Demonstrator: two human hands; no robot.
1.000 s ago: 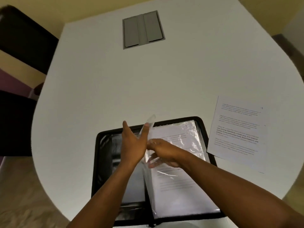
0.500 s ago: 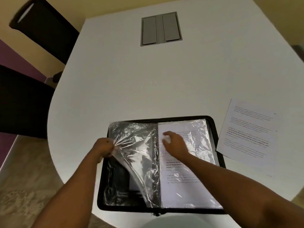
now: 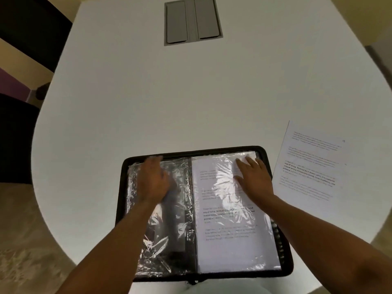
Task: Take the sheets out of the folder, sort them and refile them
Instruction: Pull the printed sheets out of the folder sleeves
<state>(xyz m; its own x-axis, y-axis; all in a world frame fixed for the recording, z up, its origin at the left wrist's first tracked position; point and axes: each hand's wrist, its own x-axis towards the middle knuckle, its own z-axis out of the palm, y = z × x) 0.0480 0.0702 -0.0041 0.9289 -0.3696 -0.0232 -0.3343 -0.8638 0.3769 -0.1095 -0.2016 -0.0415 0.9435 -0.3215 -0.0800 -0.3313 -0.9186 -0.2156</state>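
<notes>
Empty plastic sleeve (image 3: 167, 213) that stood half-turned a moment ago is now flat on the left half of the zip folder (image 3: 267, 154). Left hand (image 3: 153, 181) lies on it, fingers straight, pressing it down, gripping nothing; slightly blurred. Right hand (image 3: 253, 177) has slid from mid-page to the top right corner of the next sleeved sheet (image 3: 224, 213), fingers spread flat on the plastic, nothing pinched.

Read: the page turn is done and the next printed sheet is exposed on the right half. My guess is the right hand is feeling for the sleeve's opening to draw that sheet out.

One loose printed sheet (image 3: 311, 164) already lies out on the white table (image 3: 148, 107), just right of the folder, apart from it. So extraction is barely started, with sorting and refiling still ahead.

Around: grey cable hatch (image 3: 193, 21) at the far side of the table, dark chair (image 3: 27, 24) off the left edge.

In the way: crinkled, glossy plastic, which looks likely to cling to the paper. How many filled sleeves lie beneath, cannot tell.
</notes>
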